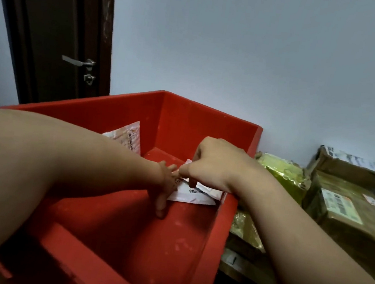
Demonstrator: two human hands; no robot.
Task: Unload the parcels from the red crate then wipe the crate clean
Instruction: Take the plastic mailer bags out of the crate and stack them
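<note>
— Well, where's the white parcel (pixel 195 196)?
— Low in the red crate (pixel 184 118), against its right wall. The right hand (pixel 214 166) pinches its top edge; the left hand (pixel 164 186) lies straight-fingered at its left edge.
— Best way out?
— Slide those fingers under, lift it flat, clear the rim. Another parcel (pixel 128 138) leans on the far-left wall.

The left hand (pixel 164 186) and right hand (pixel 212 166) cover much of the white parcel (pixel 195 196) in the red crate (pixel 184 122). Its label print is too small to read, and whether the left fingers grip it or only touch it cannot be told. The left forearm hides the lower part of the pale parcel (pixel 128 138) leaning on the far wall, and the brown boxes (pixel 342 217) run off the right edge.
</note>
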